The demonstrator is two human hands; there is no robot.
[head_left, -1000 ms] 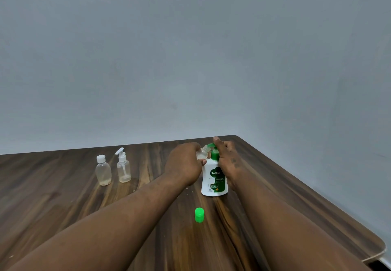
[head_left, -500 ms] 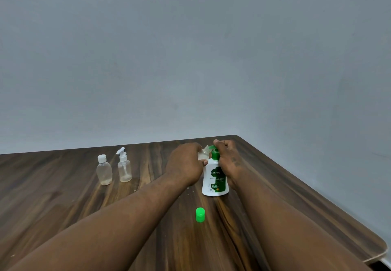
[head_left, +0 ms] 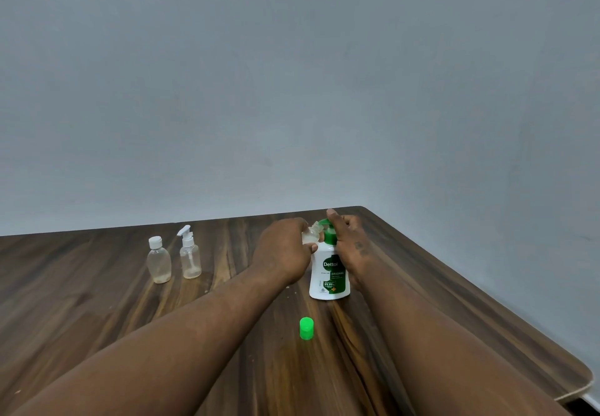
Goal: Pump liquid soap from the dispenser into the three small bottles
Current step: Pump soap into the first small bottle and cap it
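A small clear bottle (head_left: pixel 310 235) is held tilted in the left hand (head_left: pixel 283 253), its open neck at the green pump nozzle of the Dettol dispenser (head_left: pixel 328 273). The right hand (head_left: pixel 349 243) is closed on the pump head. The dispenser stands on the surface (head_left: pixel 97 311); a green cap (head_left: pixel 306 328) lies nearer.

Wooden table (head_left: pixel 97 311): dispenser (head_left: pixel 329 273), bottles (head_left: pixel 159 261), cap (head_left: pixel 306 328).

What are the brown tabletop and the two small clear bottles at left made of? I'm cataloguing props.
Brown tabletop: probably wood-grain laminate, with streaky grain and a soft sheen. Cap-topped clear bottle and spray-topped clear bottle: seemingly transparent plastic, white plastic tops.
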